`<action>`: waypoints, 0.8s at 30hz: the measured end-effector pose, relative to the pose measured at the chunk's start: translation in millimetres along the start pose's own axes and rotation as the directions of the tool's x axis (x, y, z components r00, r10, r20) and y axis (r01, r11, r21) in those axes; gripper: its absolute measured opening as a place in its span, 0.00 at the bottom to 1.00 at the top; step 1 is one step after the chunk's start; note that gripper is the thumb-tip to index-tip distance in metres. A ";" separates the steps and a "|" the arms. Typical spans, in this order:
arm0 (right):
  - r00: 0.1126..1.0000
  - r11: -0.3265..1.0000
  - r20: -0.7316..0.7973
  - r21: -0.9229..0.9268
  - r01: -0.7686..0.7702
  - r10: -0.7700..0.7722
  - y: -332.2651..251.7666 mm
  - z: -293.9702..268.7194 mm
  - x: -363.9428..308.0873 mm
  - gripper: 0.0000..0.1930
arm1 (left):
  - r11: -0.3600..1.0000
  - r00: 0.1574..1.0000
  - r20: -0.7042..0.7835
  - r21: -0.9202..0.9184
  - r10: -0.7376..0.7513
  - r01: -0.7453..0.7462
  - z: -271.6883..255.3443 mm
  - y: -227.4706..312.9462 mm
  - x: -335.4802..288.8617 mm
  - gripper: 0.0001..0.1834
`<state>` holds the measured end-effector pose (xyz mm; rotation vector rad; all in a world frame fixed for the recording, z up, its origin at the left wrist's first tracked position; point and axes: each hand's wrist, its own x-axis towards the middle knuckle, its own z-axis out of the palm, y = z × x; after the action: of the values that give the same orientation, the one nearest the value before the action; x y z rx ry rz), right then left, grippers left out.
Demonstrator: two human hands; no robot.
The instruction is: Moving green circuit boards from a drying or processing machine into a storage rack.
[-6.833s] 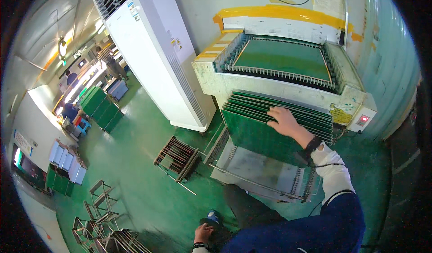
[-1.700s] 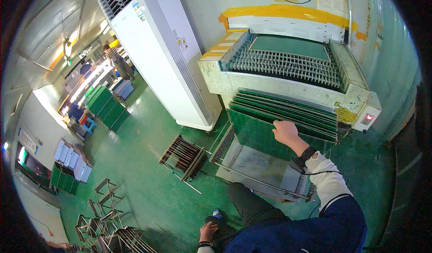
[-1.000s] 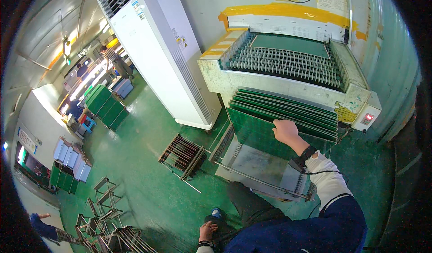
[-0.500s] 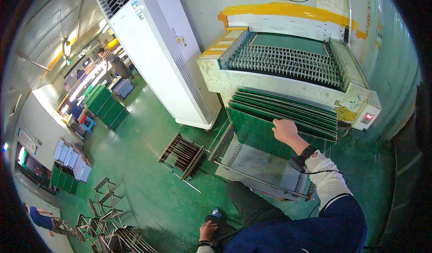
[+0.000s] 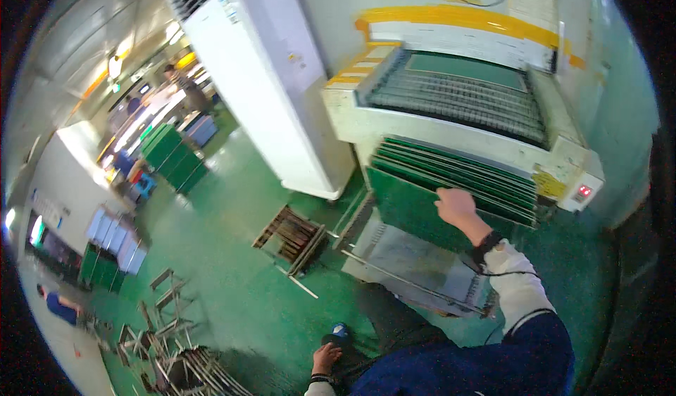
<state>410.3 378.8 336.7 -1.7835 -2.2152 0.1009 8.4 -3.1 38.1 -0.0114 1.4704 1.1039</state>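
Observation:
My right hand [image 5: 456, 207] is closed on the upper edge of the nearest green panel [image 5: 405, 197]. This panel stands slightly tilted at the front of a row of several similar green panels [image 5: 458, 174]. They sit in a metal rack [image 5: 408, 278], whose front part holds no panels and shows a pale base. My left hand [image 5: 326, 359] lies on my dark trouser leg, low in the picture, its fingers loosely extended and holding nothing. Behind the rack, another green panel [image 5: 468, 70] lies on the rollers of a pale machine [image 5: 443, 125].
A tall white air conditioner [image 5: 274, 93] stands left of the machine. On the green floor are a small slotted rack [image 5: 290, 237] and a heap of metal frames [image 5: 176, 354]. Green panel stacks [image 5: 174, 158] and several people are farther left. A red-lit control box [image 5: 583, 190] is at right.
The view has shifted slightly, so the machine and rack appear a little farther right. My right hand stays on the front panel's edge, and my left hand stays on my leg.

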 end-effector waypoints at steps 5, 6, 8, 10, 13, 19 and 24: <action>0.996 0.999 -0.079 -0.022 0.047 -0.048 13.6 1.4 -7.8 0.12 | 1.000 1.000 0.003 0.009 0.016 -0.016 12.7 14.5 -8.5 0.17; 0.998 0.999 -0.059 -0.048 0.023 -0.026 12.5 0.6 -7.0 0.12 | 1.000 1.000 -0.002 0.001 0.022 -0.022 13.2 13.1 -8.0 0.18; 1.000 0.998 -0.006 -0.059 -0.007 0.007 1.3 -4.1 -4.5 0.12 | 1.000 1.000 -0.009 -0.006 0.029 -0.029 12.3 11.1 -9.7 0.18; 1.000 0.998 0.018 -0.066 -0.004 0.006 2.4 -0.6 -1.7 0.13 | 1.000 0.999 -0.014 -0.001 0.031 -0.031 11.6 10.5 -13.6 0.19; 0.999 0.997 0.024 -0.078 -0.021 0.022 -1.0 -4.5 -3.4 0.13 | 1.000 1.000 -0.001 -0.002 0.026 -0.026 13.3 10.7 -15.9 0.19; 0.999 0.996 0.039 -0.090 -0.018 0.022 -0.3 -0.5 -1.0 0.15 | 1.000 1.000 0.001 0.009 0.028 -0.028 11.3 9.7 -13.0 0.19; 1.000 0.994 -0.017 -0.109 0.016 -0.018 10.6 5.2 -0.2 0.15 | 0.998 0.998 0.046 -0.051 0.036 -0.034 15.4 13.7 -15.0 0.20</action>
<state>418.9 381.7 329.2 -1.8135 -2.2624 -0.0400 16.2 5.2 60.9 0.0055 1.4053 1.1616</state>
